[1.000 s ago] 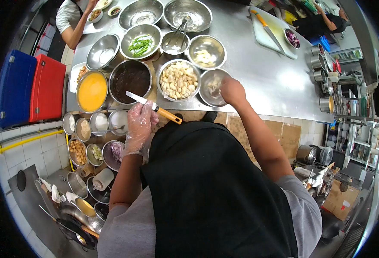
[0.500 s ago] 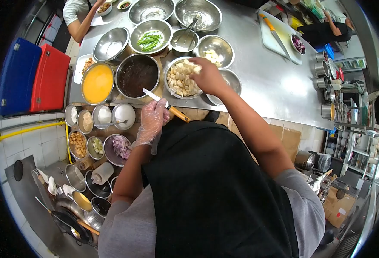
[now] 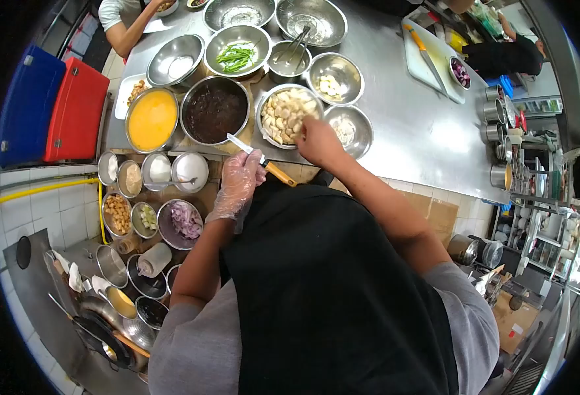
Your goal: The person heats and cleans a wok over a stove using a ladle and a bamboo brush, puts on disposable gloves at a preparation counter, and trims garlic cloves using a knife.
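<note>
My gloved left hand is closed around a small knife, its pale blade pointing up and left and its orange handle sticking out to the right. Bare, my right hand has its fingers curled together at the lower right rim of a steel bowl heaped with garlic cloves. What those fingers hold, if anything, is hidden. Beyond that bowl is another bowl with a few peeled cloves. Nearer my right forearm sits a bowl with pale scraps.
On the steel table are bowls of dark sauce, yellow liquid and green vegetable pieces. A larger knife lies on a white cutting board. Chopped onion fills a bowl at my left. Another person's arm shows at the far left.
My right hand has moved down and slightly right, from above the garlic to its bowl's lower right edge. The bowl of scraps is more exposed. My left hand keeps the knife nearly still.
</note>
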Action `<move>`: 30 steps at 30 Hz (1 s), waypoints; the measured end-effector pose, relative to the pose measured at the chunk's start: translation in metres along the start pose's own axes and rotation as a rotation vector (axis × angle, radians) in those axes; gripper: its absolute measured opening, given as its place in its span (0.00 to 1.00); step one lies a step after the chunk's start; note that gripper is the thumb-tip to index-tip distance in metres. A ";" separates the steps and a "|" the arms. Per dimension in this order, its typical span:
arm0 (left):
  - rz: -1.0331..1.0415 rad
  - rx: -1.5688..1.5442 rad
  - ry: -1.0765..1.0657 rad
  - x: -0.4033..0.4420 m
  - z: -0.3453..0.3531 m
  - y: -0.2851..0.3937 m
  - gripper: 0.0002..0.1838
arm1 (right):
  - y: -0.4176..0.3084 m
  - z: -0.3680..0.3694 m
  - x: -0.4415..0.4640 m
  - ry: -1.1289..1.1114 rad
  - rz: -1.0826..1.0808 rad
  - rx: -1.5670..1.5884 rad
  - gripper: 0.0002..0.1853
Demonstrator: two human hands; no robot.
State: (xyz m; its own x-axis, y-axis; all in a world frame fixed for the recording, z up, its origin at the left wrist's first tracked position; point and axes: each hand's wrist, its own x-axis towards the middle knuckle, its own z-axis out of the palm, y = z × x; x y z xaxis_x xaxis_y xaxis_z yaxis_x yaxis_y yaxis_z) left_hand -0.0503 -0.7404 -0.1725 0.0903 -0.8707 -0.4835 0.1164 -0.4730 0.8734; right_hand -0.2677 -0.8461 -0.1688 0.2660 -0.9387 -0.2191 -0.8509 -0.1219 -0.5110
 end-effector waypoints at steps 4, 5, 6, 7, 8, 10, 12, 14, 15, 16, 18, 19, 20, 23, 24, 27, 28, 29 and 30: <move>-0.016 0.004 0.004 0.000 0.004 0.003 0.16 | 0.013 -0.002 0.001 0.063 0.015 0.114 0.12; -0.002 0.001 0.005 0.008 0.006 0.006 0.16 | 0.018 -0.005 0.013 0.081 0.018 0.172 0.11; -0.015 0.000 0.009 0.007 0.007 0.007 0.16 | 0.021 -0.007 0.015 0.089 0.033 0.234 0.11; -0.028 0.000 0.012 0.007 0.008 0.008 0.15 | 0.024 -0.009 0.017 0.092 0.034 0.233 0.11; -0.027 0.001 0.009 0.008 0.008 0.008 0.15 | 0.026 -0.012 0.018 0.103 0.047 0.301 0.11; -0.039 -0.002 0.007 0.009 0.010 0.008 0.15 | 0.035 -0.019 0.022 0.082 0.095 0.509 0.11; -0.025 -0.007 0.004 0.011 0.011 0.008 0.16 | 0.040 -0.040 0.017 0.095 0.191 0.630 0.11; -0.013 -0.014 0.004 0.011 0.010 0.007 0.17 | 0.072 -0.042 0.018 0.206 0.199 0.688 0.11; -0.012 -0.022 0.014 0.011 0.010 0.007 0.17 | 0.083 -0.052 0.013 0.198 0.192 0.557 0.11; -0.011 -0.029 0.021 0.011 0.010 0.008 0.17 | 0.091 -0.059 0.008 0.178 0.187 0.367 0.11; -0.017 -0.031 0.015 0.011 0.009 0.008 0.17 | 0.106 -0.061 0.002 0.163 0.184 0.175 0.11; -0.023 -0.031 0.016 0.011 0.009 0.009 0.17 | 0.115 -0.055 -0.001 0.136 0.151 0.016 0.12; -0.023 -0.031 0.013 0.012 0.009 0.008 0.17 | 0.111 -0.055 -0.005 0.106 0.118 -0.141 0.12; -0.023 -0.035 0.009 0.012 0.008 0.007 0.17 | 0.085 -0.049 -0.007 0.276 0.069 -0.123 0.14; -0.016 -0.030 0.001 0.012 0.007 0.009 0.17 | 0.072 -0.048 -0.005 0.251 0.047 -0.009 0.15; -0.008 -0.030 -0.019 0.014 0.009 0.011 0.16 | 0.030 -0.044 -0.009 0.055 0.101 0.087 0.12; -0.008 -0.038 -0.026 0.014 0.009 0.012 0.15 | 0.027 -0.039 -0.008 0.057 0.105 0.088 0.12; -0.008 -0.037 -0.029 0.014 0.009 0.012 0.15 | 0.026 -0.032 -0.007 0.040 0.096 0.105 0.11; -0.003 -0.031 -0.028 0.014 0.009 0.012 0.15 | 0.027 -0.028 -0.006 0.022 0.086 0.122 0.10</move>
State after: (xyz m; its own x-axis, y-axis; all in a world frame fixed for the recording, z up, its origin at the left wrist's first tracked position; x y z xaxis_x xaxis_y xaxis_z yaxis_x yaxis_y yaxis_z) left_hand -0.0561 -0.7596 -0.1682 0.0623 -0.8728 -0.4841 0.1468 -0.4717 0.8694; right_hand -0.3054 -0.8525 -0.1582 0.1833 -0.9511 -0.2486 -0.8085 -0.0020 -0.5885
